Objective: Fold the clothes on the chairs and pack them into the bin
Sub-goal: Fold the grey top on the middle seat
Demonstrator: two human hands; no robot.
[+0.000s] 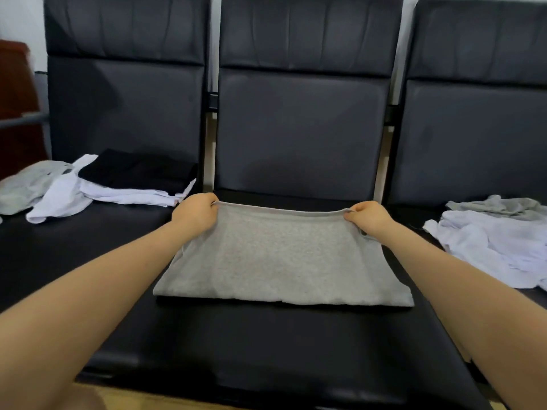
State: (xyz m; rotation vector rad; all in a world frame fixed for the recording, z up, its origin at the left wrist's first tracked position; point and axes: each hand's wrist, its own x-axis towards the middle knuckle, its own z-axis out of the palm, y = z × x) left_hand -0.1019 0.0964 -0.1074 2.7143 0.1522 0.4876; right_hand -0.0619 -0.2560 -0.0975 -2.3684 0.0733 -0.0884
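Folded grey cotton garment (pixel 281 261) lies on the middle black padded chair seat (pixel 266 344); left hand (pixel 196 211) and right hand (pixel 370 217) each pinch a far corner, fingertips hidden beneath. Clothes at both frame edges are cut off.

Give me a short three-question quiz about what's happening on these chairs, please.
1. True or false: both hands grip the far edge of the grey garment.
2. What lies on top of the folded white garment on the left seat? A) a black folded garment B) a red towel C) a bin
3. Fill in: the unfolded white clothes lie on the ___ seat.

Key: 1 true: left hand, right hand. 2 A: black folded garment. 3 right.
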